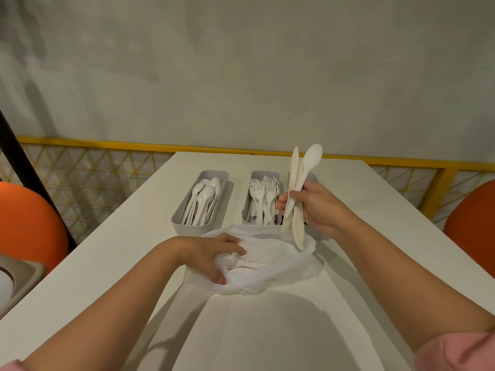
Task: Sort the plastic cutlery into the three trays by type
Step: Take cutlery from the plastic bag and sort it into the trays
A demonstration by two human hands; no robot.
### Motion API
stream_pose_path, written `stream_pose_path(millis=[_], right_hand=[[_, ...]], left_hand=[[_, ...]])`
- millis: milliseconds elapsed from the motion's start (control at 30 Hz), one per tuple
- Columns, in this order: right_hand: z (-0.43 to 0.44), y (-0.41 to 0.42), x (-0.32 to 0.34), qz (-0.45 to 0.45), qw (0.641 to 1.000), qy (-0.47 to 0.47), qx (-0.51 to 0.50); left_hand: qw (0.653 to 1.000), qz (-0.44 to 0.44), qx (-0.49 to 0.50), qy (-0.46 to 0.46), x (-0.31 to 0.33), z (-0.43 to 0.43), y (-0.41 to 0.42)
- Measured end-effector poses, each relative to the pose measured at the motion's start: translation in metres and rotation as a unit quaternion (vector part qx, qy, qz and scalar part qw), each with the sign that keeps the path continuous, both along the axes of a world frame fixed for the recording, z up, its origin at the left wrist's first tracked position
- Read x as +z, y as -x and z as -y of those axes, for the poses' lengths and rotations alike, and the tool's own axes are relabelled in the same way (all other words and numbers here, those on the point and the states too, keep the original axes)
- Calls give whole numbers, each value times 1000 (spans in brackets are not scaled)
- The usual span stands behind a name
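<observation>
Brimming left tray (187, 229) of spoons (204, 199), middle tray (263, 173) of forks (263, 195).

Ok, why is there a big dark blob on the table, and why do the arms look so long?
In the head view, the blob on the table is a soft shadow, likely the person's own, with the light behind them; the same view's wide-angle lens stretches the arms toward the corners; the plastic bag looks slightly washed out.

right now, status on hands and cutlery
Right hand grips knives plus one spoon, raised. Left hand grips the plastic bag. Third tray mostly hidden behind right hand.
</observation>
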State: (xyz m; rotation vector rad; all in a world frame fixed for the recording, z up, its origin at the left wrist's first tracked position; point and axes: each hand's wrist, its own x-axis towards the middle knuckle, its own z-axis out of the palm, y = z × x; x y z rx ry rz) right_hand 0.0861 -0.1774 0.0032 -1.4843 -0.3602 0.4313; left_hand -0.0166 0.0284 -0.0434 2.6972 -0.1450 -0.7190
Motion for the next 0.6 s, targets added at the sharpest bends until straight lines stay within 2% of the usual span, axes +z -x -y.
stream_pose_path(millis=[167,233,300,367,433,500,600], right_hand=[[0,4,8,-20,999,-20,36],[-1,6,10,-29,998,-31,44],[-3,8,10,-41,997,-45,45],[-6,10,11,-52,996,-61,47],[-10,13,10,-65,993,-78,55],[-16,15,10,-82,990,-92,62],[-26,18,7,-97,987,-116,50]], left_hand=[[999,12,46,24,11,3,-1],[996,47,60,37,19,6,-1],[985,107,84,103,27,11,-3],[955,179,123,204,34,20,-5],[917,202,165,301,41,34,-7],[874,162,198,413,42,48,-10],[794,51,237,557,40,60,-16]])
